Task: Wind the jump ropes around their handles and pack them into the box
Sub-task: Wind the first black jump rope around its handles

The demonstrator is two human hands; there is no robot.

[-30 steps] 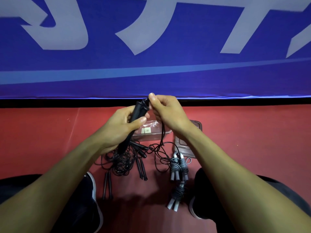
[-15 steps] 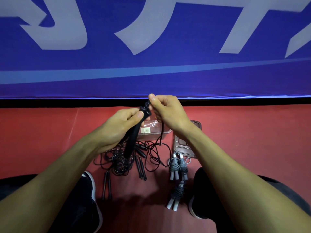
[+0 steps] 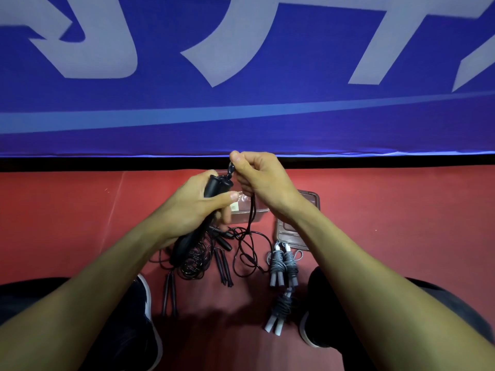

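Note:
My left hand [image 3: 192, 207] grips the black handles [image 3: 214, 184] of a jump rope, held upright above the floor. My right hand [image 3: 261, 178] pinches the black rope [image 3: 251, 215] right at the top of the handles; the rest of it hangs down to a loose loop on the floor. A clear plastic box [image 3: 247, 212] stands behind my hands, mostly hidden by them. Its lid [image 3: 292, 235] lies to the right. Two grey ropes, wound around their handles [image 3: 282, 263] [image 3: 281, 309], lie on the floor on the right.
A tangle of black ropes [image 3: 194, 259] and loose black handles [image 3: 223, 266] [image 3: 169, 293] lies on the red floor [image 3: 401, 223] between my dark shoes [image 3: 146, 311] [image 3: 310, 330]. A blue banner [image 3: 241, 116] closes the far side.
My left hand shifted its hold on the black handles, thumb now across them. My right hand stays at the handles' top with the rope; the loose loop on the floor moved slightly.

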